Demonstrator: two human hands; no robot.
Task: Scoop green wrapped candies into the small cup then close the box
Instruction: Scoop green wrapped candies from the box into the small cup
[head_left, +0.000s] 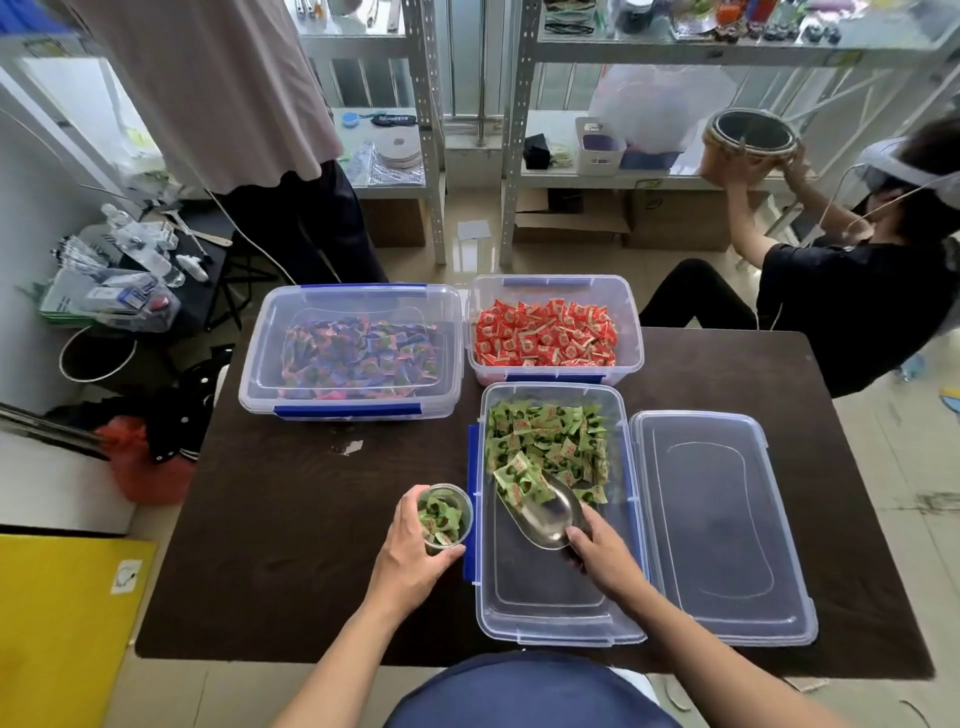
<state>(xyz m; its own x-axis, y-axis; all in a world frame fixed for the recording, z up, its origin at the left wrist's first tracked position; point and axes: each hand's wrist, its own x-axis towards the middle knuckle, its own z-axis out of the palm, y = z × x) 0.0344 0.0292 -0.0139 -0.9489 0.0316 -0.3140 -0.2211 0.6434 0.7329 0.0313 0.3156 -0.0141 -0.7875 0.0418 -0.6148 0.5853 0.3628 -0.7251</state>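
An open clear box (550, 597) with blue latches sits in front of me, with green wrapped candies (545, 441) piled in its far half. My right hand (597, 556) grips the handle of a metal scoop (553, 519) inside the box; several green candies lie on the scoop's front end. My left hand (410, 556) holds a small clear cup (445, 514) just left of the box, with a few green candies in it. The box's lid (722, 525) lies flat on the table to the right.
On the dark table (291, 519), a lidded box of multicoloured candies (353, 348) stands at the back left and an open box of red candies (550, 332) at the back right. One person stands behind the table; another sits at the right.
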